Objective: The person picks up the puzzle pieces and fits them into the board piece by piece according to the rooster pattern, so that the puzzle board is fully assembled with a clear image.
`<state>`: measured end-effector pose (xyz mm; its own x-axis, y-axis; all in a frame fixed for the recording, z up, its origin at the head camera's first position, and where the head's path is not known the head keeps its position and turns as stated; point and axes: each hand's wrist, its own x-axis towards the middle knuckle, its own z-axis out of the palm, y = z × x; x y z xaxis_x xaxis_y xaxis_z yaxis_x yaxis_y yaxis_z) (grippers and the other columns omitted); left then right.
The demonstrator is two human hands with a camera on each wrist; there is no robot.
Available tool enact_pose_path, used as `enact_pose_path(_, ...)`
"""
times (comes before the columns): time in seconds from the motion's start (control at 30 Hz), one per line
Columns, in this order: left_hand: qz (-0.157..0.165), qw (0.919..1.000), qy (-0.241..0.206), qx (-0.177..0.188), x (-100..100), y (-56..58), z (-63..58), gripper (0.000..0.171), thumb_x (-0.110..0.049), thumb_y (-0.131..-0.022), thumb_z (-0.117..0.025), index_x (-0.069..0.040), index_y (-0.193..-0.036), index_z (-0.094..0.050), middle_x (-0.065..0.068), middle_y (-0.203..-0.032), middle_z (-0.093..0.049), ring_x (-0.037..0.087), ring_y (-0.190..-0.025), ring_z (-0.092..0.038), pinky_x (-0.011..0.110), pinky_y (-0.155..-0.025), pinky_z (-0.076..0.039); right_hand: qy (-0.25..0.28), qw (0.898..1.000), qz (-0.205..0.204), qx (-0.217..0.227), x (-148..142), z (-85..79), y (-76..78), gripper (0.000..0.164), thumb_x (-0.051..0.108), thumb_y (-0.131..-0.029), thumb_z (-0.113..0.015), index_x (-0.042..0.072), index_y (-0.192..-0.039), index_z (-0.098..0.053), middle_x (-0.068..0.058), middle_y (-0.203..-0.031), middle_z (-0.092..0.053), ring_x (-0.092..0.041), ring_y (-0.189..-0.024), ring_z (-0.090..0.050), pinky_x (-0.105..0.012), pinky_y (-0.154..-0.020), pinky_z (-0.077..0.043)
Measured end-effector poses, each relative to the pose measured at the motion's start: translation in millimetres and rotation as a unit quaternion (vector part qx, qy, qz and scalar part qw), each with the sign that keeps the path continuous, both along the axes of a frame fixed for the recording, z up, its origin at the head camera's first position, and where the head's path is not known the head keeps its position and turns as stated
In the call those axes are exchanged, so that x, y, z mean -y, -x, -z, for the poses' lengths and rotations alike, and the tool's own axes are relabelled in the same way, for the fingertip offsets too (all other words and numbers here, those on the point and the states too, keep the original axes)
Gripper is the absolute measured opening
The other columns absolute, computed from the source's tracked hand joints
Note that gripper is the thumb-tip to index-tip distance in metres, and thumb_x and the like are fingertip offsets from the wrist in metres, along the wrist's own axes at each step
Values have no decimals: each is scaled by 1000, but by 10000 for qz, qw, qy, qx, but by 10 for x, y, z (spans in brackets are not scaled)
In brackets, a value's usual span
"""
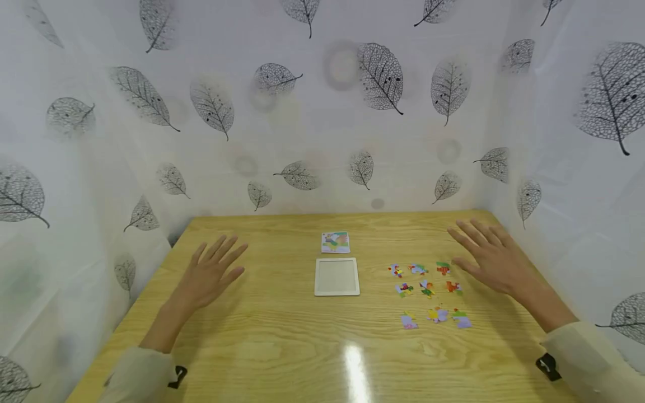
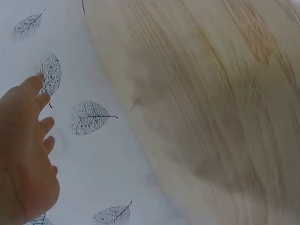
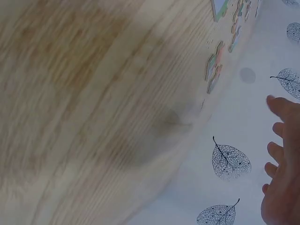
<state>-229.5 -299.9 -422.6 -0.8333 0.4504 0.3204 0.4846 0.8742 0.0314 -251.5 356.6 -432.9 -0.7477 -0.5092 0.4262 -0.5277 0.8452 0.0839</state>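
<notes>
Fingers spread, my left hand hovers over the left part of the wooden table and holds nothing. On the other side my right hand, also with spread fingers and nothing in it, is nearest to the jigsaw pieces. Those several colourful pieces lie apart from one another in rough rows right of centre. A white square puzzle frame lies flat at the middle of the table. Just behind it is a small square picture card with a bird-like figure. Some pieces also appear in the right wrist view.
The wooden table has a bright light reflection near its front. White curtains printed with dark leaves stand behind the table and along both sides. A black strap end shows by the right sleeve, another by the left sleeve.
</notes>
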Motion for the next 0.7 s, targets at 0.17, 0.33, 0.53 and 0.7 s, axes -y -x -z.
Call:
enact_pose_path(0.17, 31, 9934, -601, 977, -126, 85, 106, 58, -39, -110, -48, -15, -162, -38, 18, -167, -32, 42, -156, -21, 68, -122, -11, 529, 9965, -73, 639, 98, 111, 25, 74, 22, -94, -76, 9, -158, -41, -20, -161, -39, -50, -142, -35, -72, -108, -30)
enact_pose_path(0.33, 379, 9805, -1222, 1495, -358, 196, 162, 56, -36, -111, -48, -13, -162, -38, 18, -166, -34, 43, -154, -26, 69, -121, -17, 917, 9877, -259, 1240, 303, 94, 22, 67, 13, -91, -79, 2, -149, -49, -26, -149, -49, -50, -129, -43, -73, -95, -34)
enact_pose_path(0.53, 675, 9585, -1979, 1938, -702, 312, 191, 54, -34, -111, -49, -11, -159, -42, 19, -164, -37, 48, -150, -31, 73, -118, -24, 1270, 9778, -618, 1549, 581, 97, 86, 54, 8, -89, -81, 0, -138, -60, -26, -133, -62, -45, -111, -52, -63, -83, -43)
enact_pose_path(0.7, 619, 9362, -2244, 2635, -922, 347, 198, 54, -36, -111, -48, -12, -159, -42, 17, -164, -39, 44, -151, -31, 69, -121, -24, 1944, 9467, -937, 2392, 775, 133, 160, 38, 1, -92, -76, -3, -127, -65, -21, -125, -67, -34, -100, -53, -42, -81, -45)
